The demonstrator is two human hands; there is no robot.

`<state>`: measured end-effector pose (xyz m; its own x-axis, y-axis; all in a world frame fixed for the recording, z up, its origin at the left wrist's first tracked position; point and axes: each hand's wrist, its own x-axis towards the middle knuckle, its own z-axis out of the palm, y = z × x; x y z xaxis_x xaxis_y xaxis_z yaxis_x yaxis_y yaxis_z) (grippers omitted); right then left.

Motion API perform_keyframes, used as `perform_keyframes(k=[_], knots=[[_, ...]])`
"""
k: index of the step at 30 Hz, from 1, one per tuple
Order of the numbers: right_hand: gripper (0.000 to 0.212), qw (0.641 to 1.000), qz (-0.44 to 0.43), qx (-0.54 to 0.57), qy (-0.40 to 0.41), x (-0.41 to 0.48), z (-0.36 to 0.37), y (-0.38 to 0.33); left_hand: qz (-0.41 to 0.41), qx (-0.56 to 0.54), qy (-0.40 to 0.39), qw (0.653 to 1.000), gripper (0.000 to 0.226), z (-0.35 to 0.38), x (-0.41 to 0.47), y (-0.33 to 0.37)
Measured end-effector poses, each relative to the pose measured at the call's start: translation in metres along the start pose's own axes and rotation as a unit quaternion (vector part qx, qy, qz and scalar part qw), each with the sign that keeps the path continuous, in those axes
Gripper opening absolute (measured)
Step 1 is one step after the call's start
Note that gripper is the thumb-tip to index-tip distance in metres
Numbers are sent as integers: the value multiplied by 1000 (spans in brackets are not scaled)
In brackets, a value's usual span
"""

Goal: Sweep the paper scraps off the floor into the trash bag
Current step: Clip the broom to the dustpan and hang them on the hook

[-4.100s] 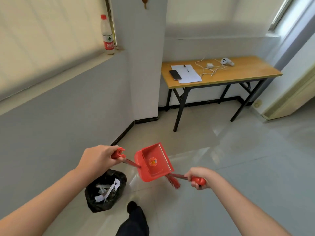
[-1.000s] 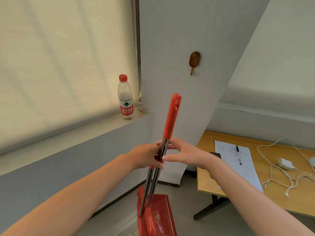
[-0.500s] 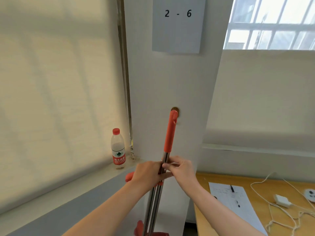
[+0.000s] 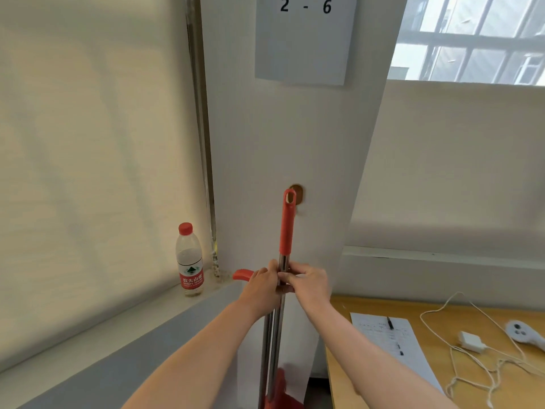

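Two metal poles stand upright side by side in front of a white pillar. The broom handle [image 4: 287, 219] has a red grip with a hanging hole at its top, level with a brown wall hook [image 4: 298, 195]. The dustpan handle's red end [image 4: 242, 274] pokes out left of my left hand [image 4: 261, 286], which grips both poles. My right hand [image 4: 309, 283] pinches the broom pole from the right. The red dustpan [image 4: 280, 394] shows at the bottom edge. The trash bag and paper scraps are out of view.
A water bottle [image 4: 189, 259] stands on the window sill to the left. A wooden table [image 4: 442, 314] at the lower right carries a paper sheet [image 4: 392, 340], a white cable with charger [image 4: 472, 342] and a white controller [image 4: 523, 333]. A sign reading 2 - 6 [image 4: 303, 39] hangs above.
Both hands have lifted the broom and dustpan upright from the floor to the pillar. Over the last half second the broom's top hole came level with the wall hook.
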<state>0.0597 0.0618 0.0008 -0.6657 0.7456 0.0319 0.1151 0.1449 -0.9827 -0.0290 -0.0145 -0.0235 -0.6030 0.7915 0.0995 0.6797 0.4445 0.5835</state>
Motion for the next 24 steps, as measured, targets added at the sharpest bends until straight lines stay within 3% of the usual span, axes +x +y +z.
perform_keyframes(k=[6, 16, 24], knots=[[40, 1000, 22, -14, -1, 19, 8, 37, -38, -16, -41, 998, 33, 30, 17, -15], [43, 996, 42, -76, -2, 47, 8, 70, -42, 12, -80, 996, 54, 61, 43, -27], [34, 990, 77, -109, -46, 70, 11, 71, -61, -3, -125, 990, 57, 60, 61, -35]])
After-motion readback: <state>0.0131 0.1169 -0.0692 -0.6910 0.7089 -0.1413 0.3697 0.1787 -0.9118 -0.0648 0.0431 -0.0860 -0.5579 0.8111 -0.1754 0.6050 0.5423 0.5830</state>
